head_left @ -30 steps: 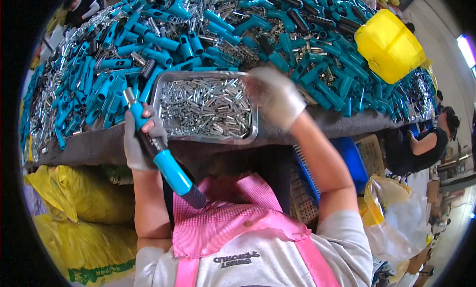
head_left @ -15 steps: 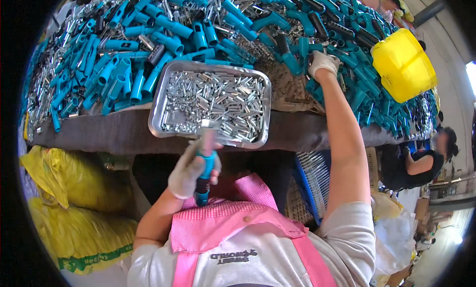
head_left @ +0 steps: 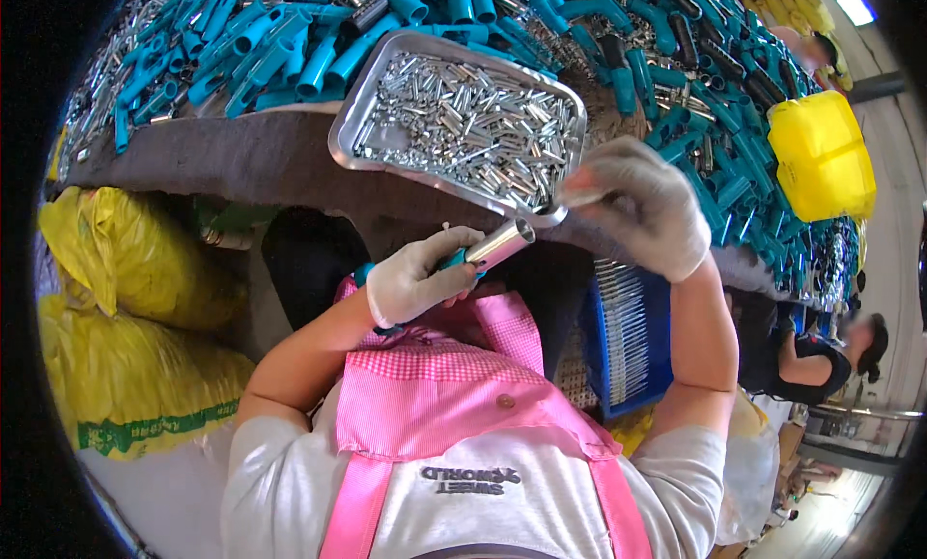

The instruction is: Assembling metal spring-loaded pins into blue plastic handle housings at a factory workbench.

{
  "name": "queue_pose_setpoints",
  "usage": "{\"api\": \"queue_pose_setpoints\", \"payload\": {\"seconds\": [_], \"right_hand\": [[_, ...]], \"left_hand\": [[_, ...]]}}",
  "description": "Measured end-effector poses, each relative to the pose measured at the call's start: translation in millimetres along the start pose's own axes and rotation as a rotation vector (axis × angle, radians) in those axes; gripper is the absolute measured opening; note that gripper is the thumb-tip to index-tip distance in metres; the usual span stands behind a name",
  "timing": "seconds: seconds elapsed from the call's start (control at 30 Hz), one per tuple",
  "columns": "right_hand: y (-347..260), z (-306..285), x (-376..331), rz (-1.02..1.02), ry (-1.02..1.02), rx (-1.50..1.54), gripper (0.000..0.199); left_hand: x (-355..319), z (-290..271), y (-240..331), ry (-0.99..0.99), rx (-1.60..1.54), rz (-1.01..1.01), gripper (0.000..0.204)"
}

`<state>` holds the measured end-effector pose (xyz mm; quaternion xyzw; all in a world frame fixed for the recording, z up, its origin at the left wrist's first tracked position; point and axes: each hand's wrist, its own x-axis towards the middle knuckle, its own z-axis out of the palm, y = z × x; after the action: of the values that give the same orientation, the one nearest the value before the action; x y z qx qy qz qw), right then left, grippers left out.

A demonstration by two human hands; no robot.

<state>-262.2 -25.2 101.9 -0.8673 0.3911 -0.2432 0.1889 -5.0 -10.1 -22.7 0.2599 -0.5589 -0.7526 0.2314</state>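
– Gripping what, left hand (head_left: 420, 277)?

– Closed round a steel-ended teal tube (head_left: 504, 247). Shiny open end pokes out past thumb and fingers, angled up toward the right. Teal bit shows between the fingers.

– Where's the tube sitting?

– In front of the pink checked apron (head_left: 435, 405), just below the near corner of the metal tray in the view. Can't tell if they touch.

– Right hand (head_left: 647, 207)?

– White glove, fingers bent together at the tray's right end. Blurred fingertips; can't tell if anything's pinched there.

– Tray (head_left: 435, 185)?

– Rectangular, rounded corners, set askew at the table edge on dark grey cloth (head_left: 222, 158). Loaded with small silvery pins (head_left: 473, 120), jumbled, thinner at the left end.

– Behind it?

– Big heap of teal tubular casings (head_left: 261, 52), some black pieces mixed in. Yellow plastic container (head_left: 821, 158) on the right side of the heap.

– Below table level?

– Right: blue basket (head_left: 647, 390) with a row of silvery rods (head_left: 626, 327). Left: yellow sacks (head_left: 145, 260), one above the other in the view.

– Anyone else?

– Co-worker (head_left: 816, 361) in black, far right.
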Motion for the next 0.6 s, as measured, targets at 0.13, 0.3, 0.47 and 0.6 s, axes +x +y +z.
{"api": "queue_pose_setpoints", "payload": {"seconds": [0.13, 0.3, 0.47, 0.6], "right_hand": [[-20, 16, -6, -0.071, -0.138, 0.047, 0.027], [-31, 29, -12, -0.165, -0.137, -0.002, 0.027], [-48, 38, -16, -0.221, -0.123, -0.126, 0.027], [-49, 50, -24, -0.083, -0.075, 0.048, 0.03]], "left_hand": [[-11, 3, 3, -0.027, 0.016, -0.063, 0.036], [-28, 1, 2, 0.036, 0.188, -0.036, 0.037], [-41, 1, 11, 0.082, 0.428, 0.152, 0.034], [-46, 4, 15, 0.167, 0.57, 0.298, 0.032]]}}
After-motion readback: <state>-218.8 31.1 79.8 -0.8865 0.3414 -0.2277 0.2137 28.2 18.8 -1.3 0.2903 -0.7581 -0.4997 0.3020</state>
